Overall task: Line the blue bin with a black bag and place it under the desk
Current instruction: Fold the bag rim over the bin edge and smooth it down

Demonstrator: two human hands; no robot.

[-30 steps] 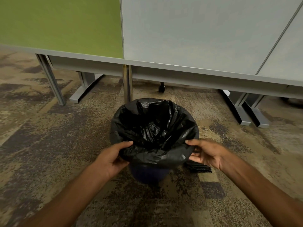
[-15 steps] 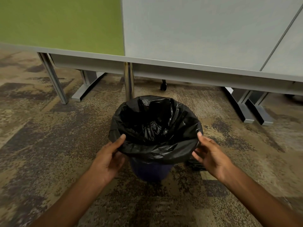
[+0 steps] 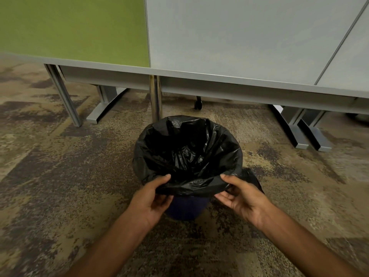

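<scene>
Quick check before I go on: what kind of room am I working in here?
Most likely an open-plan office. A long grey desk on metal legs carries green and grey partition panels, patterned carpet tiles cover the floor, and a chair caster shows beneath.

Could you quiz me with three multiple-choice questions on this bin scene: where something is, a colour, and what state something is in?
1. Where does the bin stand?
A. on the carpet in front of the desk
B. on top of the desk
C. on a chair

2. What colour is the left wall panel?
A. red
B. green
C. black

3. How is the bag?
A. tied shut
B. lying flat on the floor
C. open, folded over the rim

Answers: 1 A, it sits on carpet near the desk leg. 2 B, plainly green. 3 C, both hands, left and right, pinch its folded edge.
</scene>
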